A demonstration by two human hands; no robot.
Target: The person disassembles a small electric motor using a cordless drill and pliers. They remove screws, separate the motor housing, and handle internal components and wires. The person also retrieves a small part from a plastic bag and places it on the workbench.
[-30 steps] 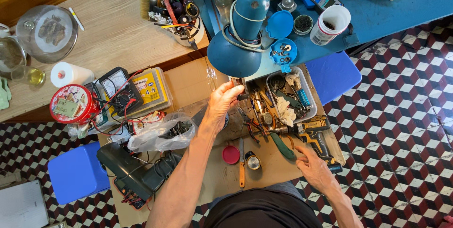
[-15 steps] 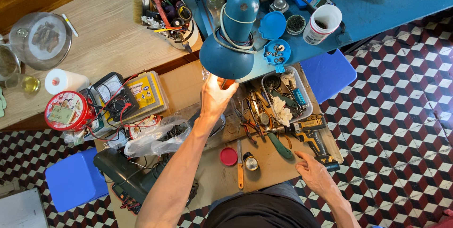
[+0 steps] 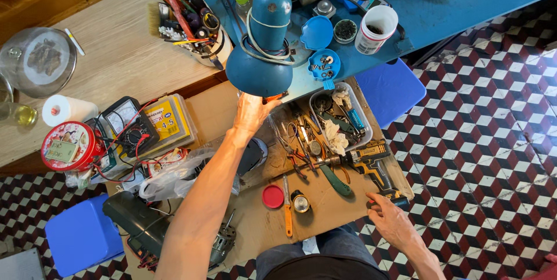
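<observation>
My left hand (image 3: 250,113) reaches up under the shade of a blue desk lamp (image 3: 262,54), its fingers closed on something small and orange at the shade's rim; what it is I cannot tell. My right hand (image 3: 390,219) rests flat and open on the low brown table's (image 3: 255,228) near right corner, fingers touching the base of a yellow and black cordless drill (image 3: 374,167). Pliers and other hand tools (image 3: 301,141) lie between the two hands.
A clear tray of parts (image 3: 339,115), a red lid (image 3: 272,196), an orange-handled screwdriver (image 3: 287,210), a multimeter with red leads (image 3: 130,129), a red round tin (image 3: 67,146), a plastic bag (image 3: 171,175), blue stools (image 3: 81,236) (image 3: 391,86), a white cup (image 3: 376,28) on the blue bench.
My left hand has risen from the pile of tools up to the lamp shade's rim. The view has shifted slightly. My right hand has stayed by the drill.
</observation>
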